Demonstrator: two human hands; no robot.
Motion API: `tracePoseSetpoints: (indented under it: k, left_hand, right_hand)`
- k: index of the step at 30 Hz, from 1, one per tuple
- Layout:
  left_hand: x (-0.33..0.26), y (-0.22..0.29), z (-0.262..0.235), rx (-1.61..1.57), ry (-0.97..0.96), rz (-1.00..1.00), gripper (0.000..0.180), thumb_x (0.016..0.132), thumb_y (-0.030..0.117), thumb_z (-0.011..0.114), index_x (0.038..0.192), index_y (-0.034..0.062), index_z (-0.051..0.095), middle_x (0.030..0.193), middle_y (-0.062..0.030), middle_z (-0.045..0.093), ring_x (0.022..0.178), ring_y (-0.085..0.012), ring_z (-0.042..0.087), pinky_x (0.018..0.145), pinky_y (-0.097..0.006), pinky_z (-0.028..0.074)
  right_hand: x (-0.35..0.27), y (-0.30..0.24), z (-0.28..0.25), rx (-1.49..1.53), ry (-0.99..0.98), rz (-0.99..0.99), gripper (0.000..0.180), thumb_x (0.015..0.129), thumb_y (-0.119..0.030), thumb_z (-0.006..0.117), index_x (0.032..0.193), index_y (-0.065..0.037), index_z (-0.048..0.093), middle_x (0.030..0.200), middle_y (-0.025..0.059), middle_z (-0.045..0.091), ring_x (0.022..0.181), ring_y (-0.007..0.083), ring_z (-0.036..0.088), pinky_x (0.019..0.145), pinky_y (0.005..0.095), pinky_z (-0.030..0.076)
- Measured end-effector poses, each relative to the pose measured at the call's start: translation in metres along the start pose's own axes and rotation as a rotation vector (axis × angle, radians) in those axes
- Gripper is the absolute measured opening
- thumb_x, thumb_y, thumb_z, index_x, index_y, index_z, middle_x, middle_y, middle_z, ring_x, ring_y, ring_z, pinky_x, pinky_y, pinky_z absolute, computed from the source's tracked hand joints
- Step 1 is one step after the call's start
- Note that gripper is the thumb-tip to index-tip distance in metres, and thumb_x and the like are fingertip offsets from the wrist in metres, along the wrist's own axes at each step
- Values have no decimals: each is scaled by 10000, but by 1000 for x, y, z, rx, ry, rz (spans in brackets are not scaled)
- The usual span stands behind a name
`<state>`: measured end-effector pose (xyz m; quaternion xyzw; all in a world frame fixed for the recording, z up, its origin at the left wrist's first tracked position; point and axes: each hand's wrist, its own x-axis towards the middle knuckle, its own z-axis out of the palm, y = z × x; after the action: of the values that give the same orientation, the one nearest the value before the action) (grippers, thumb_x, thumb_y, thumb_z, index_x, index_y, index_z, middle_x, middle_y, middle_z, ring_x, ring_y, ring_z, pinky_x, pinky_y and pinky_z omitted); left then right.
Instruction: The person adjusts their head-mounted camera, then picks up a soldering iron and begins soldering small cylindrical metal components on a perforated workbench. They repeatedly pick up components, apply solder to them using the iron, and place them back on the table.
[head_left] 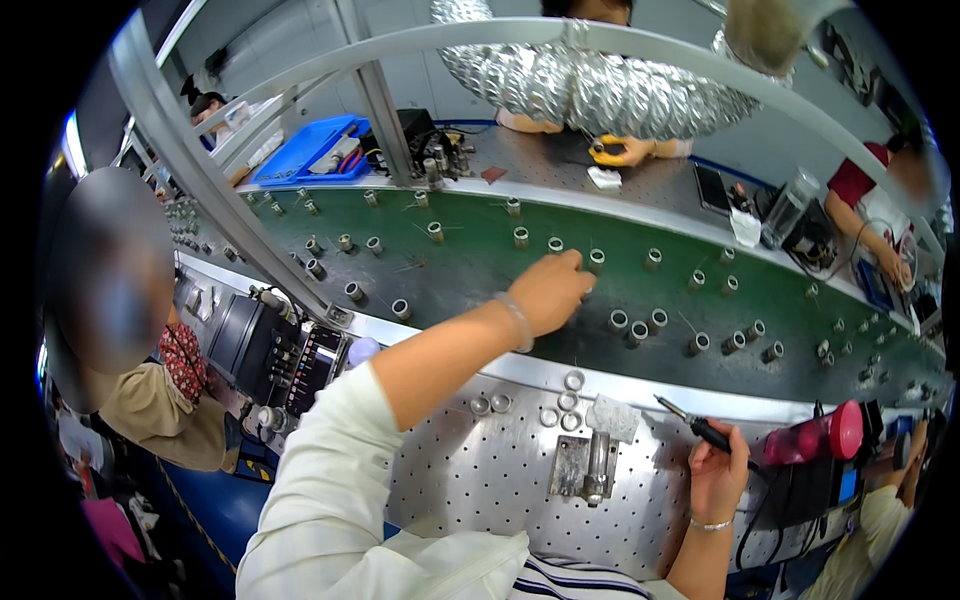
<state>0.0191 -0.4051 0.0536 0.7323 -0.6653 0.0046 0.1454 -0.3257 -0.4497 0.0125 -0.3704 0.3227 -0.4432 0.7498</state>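
Note:
My left hand (548, 293) reaches over the green conveyor belt (480, 290). Its fingers are curled closed and point down; what they hold, if anything, is hidden beneath them. Right beside the fingertips stands a small metal cylinder (596, 260) with an open top, and another cylinder (555, 246) is just behind the hand. Over the perforated metal bench (450, 490), my right hand (718, 470) grips a soldering iron (709, 432) by its black handle, the tip aimed up and left. Left of it, a metal fixture (585, 468) with an upright rod lies near a greyish pad (612, 418).
Loose metal rings (568, 401) lie on the bench by the belt's edge. A pink jar (815, 435) is at the right, a black soldering station (250, 345) at the left. Silver ducting (600, 85) and a metal frame (375, 90) rise above the belt. Co-workers sit around.

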Motion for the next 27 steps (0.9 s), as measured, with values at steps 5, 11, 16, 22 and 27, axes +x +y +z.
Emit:
tracePoseSetpoints:
  k: [5, 11, 16, 22, 27]
  left_hand:
    - [19, 0, 38, -40, 21, 15, 186, 769, 128, 674, 941, 69, 635, 998, -143, 541, 908, -341, 559, 797, -432, 470]
    - [5, -33, 31, 61, -61, -22, 105, 754, 101, 641, 846, 62, 607, 926, -162, 567, 891, -354, 571, 775, -448, 461]
    - [-50, -119, -8, 252, -93, -375, 167, 744, 115, 671, 880, 34, 617, 963, -192, 595, 910, -371, 605, 789, -439, 494]
    - [-90, -172, -40, 332, -67, -543, 281, 725, 134, 713, 985, 48, 651, 1027, -203, 610, 984, -363, 594, 860, -420, 488]
    - [-103, -127, -74, 138, 255, -363, 294, 722, 165, 735, 995, 75, 670, 1016, -134, 604, 881, -309, 599, 800, -398, 481]
  right_hand:
    - [-1, 0, -4, -8, 3, -15, 391, 966, -312, 439, 1002, 34, 617, 587, 72, 545, 503, 141, 477, 490, 255, 374]
    - [0, 1, -5, -16, 19, 1, 389, 965, -310, 434, 1006, 28, 619, 581, 65, 538, 503, 141, 478, 482, 254, 371]
    - [-4, 0, 1, -6, 13, -16, 393, 957, -297, 436, 969, 52, 617, 619, 97, 572, 483, 142, 485, 461, 248, 368]
    - [-1, 1, 4, -27, 19, 14, 382, 965, -311, 445, 996, 30, 616, 643, 78, 584, 502, 133, 491, 469, 240, 374]
    - [3, 1, 0, -50, -38, 18, 387, 966, -310, 440, 1018, 33, 611, 610, 66, 564, 505, 134, 488, 498, 250, 383]
